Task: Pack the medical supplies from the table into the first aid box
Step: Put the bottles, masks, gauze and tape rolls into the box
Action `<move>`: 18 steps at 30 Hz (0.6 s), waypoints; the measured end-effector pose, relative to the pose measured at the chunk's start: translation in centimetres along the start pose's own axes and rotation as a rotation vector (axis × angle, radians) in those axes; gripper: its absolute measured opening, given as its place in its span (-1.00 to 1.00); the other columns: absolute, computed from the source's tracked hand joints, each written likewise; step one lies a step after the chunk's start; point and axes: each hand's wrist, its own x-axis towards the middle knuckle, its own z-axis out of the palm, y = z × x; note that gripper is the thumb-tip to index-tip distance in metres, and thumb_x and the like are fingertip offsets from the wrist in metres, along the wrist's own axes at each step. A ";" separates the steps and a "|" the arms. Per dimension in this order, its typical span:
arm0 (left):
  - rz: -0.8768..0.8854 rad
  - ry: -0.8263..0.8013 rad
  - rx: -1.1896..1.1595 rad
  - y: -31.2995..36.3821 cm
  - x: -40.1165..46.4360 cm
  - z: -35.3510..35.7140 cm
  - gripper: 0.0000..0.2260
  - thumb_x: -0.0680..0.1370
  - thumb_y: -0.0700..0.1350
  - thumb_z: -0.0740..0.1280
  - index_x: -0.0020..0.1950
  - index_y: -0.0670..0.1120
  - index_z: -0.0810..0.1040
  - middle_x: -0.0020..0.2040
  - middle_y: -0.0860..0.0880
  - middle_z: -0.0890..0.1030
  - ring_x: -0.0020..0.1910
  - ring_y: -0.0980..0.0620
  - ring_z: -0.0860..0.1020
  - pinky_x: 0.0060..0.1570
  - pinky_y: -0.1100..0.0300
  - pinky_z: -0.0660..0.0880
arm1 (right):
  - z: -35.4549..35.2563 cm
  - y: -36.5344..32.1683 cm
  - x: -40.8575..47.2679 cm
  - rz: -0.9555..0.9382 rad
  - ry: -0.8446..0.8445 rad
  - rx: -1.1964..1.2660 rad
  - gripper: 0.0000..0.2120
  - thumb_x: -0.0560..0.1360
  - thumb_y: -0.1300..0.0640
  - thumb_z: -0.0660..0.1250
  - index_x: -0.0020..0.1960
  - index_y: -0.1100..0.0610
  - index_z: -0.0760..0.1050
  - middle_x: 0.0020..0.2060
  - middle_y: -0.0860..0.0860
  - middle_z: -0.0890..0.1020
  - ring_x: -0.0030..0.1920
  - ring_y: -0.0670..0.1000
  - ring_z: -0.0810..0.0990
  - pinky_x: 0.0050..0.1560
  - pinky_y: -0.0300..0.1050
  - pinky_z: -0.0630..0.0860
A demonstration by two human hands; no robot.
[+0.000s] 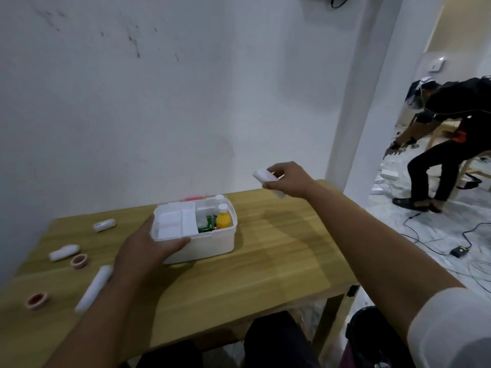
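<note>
Wore a white sleeve (451, 328) on the right arm, nearest. Clasped the near-left corner of the open white first aid box (212, 243) with the left hand (144, 247), thumb curled along its front wall, an orange bottle (222, 220) upright beyond the fingertips. Pinched a blurred white oblong packet (261, 176) in the right hand (288, 181), long axis slanting far-left to near-right, jutting past the fingers.

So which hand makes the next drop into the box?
Right. The right hand grips a white packet raised right of the first aid box; the left hand holds the box's near corner.
</note>
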 end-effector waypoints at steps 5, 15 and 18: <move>-0.004 -0.011 0.004 -0.4 0.3 -0.4 -0.11 0.20 0.54 0.45 0.47 0.24 0.39 0.32 0.08 0.62 0.23 -0.06 0.58 0.05 -0.02 0.58 | 3.8 -6.8 -1.2 -0.028 -0.003 0.222 -0.53 0.39 0.00 0.63 0.22 0.10 0.60 0.01 0.06 0.69 -0.03 0.04 0.69 -0.08 -0.03 0.63; 0.007 -0.018 0.031 -0.3 0.4 -0.5 -0.15 0.26 0.47 0.49 0.48 0.20 0.39 0.35 0.06 0.60 0.26 -0.08 0.55 -0.06 0.08 0.45 | 9.7 -8.0 -5.0 -0.028 0.114 0.280 -0.40 0.49 0.02 0.54 0.47 0.07 0.44 -0.02 -0.02 0.60 0.04 0.01 0.62 0.02 -0.10 0.54; -0.004 -0.011 0.040 -0.5 0.4 -0.4 -0.10 0.24 0.51 0.46 0.50 0.18 0.38 0.36 0.05 0.59 0.27 -0.08 0.55 -0.07 0.07 0.45 | 10.5 -7.7 -5.6 -0.059 0.154 0.265 -0.32 0.52 0.02 0.49 0.58 0.00 0.32 0.03 0.01 0.60 0.05 0.02 0.60 0.13 -0.02 0.59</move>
